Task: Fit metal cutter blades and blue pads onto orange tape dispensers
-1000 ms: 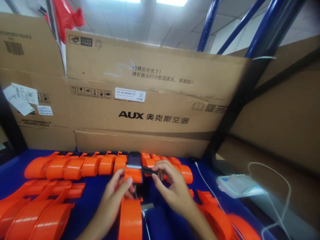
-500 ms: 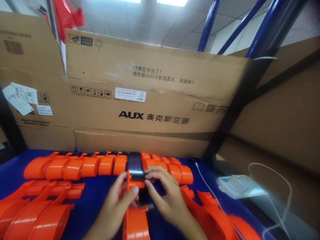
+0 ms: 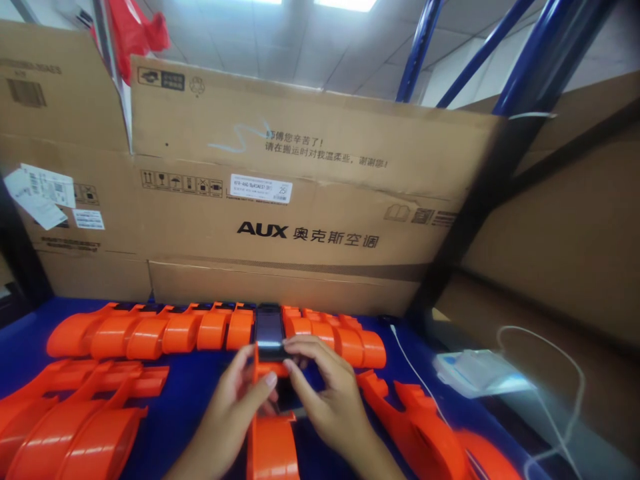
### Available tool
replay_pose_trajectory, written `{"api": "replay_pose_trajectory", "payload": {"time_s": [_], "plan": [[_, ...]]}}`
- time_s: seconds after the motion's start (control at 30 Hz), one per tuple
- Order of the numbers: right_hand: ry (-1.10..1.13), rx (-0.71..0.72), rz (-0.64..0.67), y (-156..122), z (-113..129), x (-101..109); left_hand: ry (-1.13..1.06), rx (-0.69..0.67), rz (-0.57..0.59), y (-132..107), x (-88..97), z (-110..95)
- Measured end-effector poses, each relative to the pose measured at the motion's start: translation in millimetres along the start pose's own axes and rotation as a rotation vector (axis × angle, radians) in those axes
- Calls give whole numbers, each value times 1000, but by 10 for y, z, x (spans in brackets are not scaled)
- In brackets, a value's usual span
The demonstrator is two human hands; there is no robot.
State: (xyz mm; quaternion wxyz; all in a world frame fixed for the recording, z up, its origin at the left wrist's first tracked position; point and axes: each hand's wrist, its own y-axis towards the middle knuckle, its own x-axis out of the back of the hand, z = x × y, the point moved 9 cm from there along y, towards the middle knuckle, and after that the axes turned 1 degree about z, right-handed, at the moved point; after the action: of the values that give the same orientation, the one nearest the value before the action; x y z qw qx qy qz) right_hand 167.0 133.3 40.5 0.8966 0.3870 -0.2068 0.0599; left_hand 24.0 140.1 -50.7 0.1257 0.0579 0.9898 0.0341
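My left hand (image 3: 243, 400) grips an orange plastic part with a curved lower end (image 3: 273, 447), its thumb across the front and its fingers behind. At the top of this part sits a dark rectangular piece (image 3: 270, 328) with a shiny face. My right hand (image 3: 327, 390) has thumb and forefinger bent together at the lower right corner of that dark piece. Whatever small thing may lie between those fingertips is hidden. Below my hands, a dark gap shows in the middle of the orange part.
Similar orange parts stand in a row (image 3: 180, 331) along the back of the blue surface (image 3: 185, 380). More lie at left (image 3: 75, 433) and right (image 3: 425, 427). A cardboard sheet (image 3: 320, 200) rises behind. At right are a pale plastic case (image 3: 480, 373) and a white cable (image 3: 415, 370).
My right hand has shifted slightly left, its fingertips closer along the lower edge of the dark piece. My left hand and the orange part have stayed almost still.
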Motion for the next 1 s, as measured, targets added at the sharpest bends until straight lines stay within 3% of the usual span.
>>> {"api": "replay_pose_trajectory", "payload": {"time_s": [0.1,0.2,0.3,0.43,0.5,0.73,1.0], "plan": [[-38,1,27,9,15,10,-41,9,24,-6,-20,-16],[-103,-26,-40,45,-21,172,-105,33,10,2,-5,-30],[-272,-162,-58,80,-202,345,-200,64,-34,31,51,-21],[-680,-531,259,-37,-673,339,-258,77,-41,95,109,10],[-765,-624,346,-123,-794,336,-253,56,-44,118,135,11],[-717,-581,505,-237,-768,183,-203,55,-84,83,141,-11],[-645,-524,594,-251,-731,78,-206,60,-109,17,99,-80]]}}
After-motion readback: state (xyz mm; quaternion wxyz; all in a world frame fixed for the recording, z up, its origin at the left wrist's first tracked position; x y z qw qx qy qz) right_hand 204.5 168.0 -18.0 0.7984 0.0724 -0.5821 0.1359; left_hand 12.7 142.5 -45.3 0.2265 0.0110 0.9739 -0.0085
